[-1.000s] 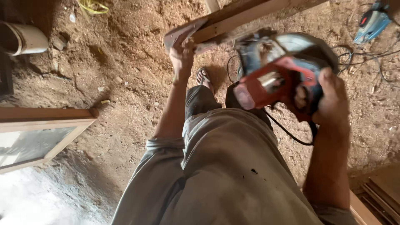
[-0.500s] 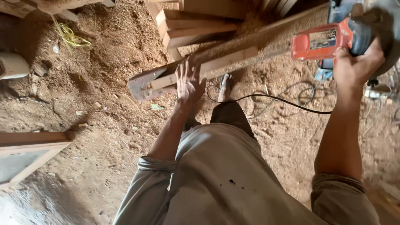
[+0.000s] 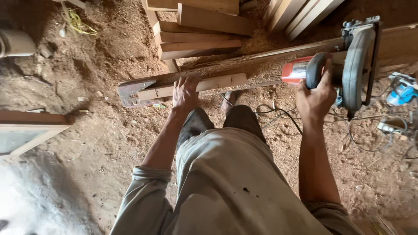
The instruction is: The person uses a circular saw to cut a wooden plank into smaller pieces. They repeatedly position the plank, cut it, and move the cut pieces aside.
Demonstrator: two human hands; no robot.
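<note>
A person stands over a long rough wooden plank (image 3: 261, 69) that runs across the sawdust-covered dirt floor (image 3: 109, 130) at a slant, its near end capped by a dark worn patch. The left hand (image 3: 185, 92) lies flat and spread on the plank near that end, fingers loose, pressing on it and on the pale narrow wooden strip (image 3: 196, 86) lying along the plank's edge rather than gripping either. The right hand (image 3: 317, 96) is clenched around the black handle of a red and grey circular saw (image 3: 344, 69), which sits on the plank farther along, its round guard upright and facing the person. A black power cord (image 3: 278, 114) loops over the floor between the feet and the saw. Stacked cut timber offcuts (image 3: 200, 35) lie just beyond the plank, and a blue power tool (image 3: 402, 91) rests on the floor at the right.

Judged from this stance, the cord trails close to the plank and could snag underfoot. The plank appears held only by one palm; if it shifts, the blade could bind and kick back toward the body.
</note>
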